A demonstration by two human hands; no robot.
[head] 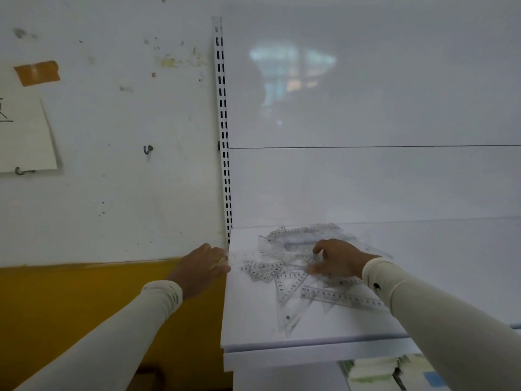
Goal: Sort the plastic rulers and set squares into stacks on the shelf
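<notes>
A white shelf (pixel 248 314) was shown carrying a loose, unsorted heap of clear plastic rulers and set squares (pixel 284 275); no separate stacks were yet formed, so the sorting was judged to be at its start. A long ruler (pixel 342 299) lay at 4 o'clock of the heap and a slender set square (pixel 290 297) pointed toward 6 o'clock. The right hand (pixel 337 262) was laid on the heap's middle, fingers spread and bent, touching the pieces; a firm grip could not be confirmed through blur. The left hand (pixel 204 268), at 9 o'clock by the shelf's edge, was curled; whether it pinched a clear piece could not be told. The next move was judged to require separating one transparent piece from its overlapping neighbours.
</notes>
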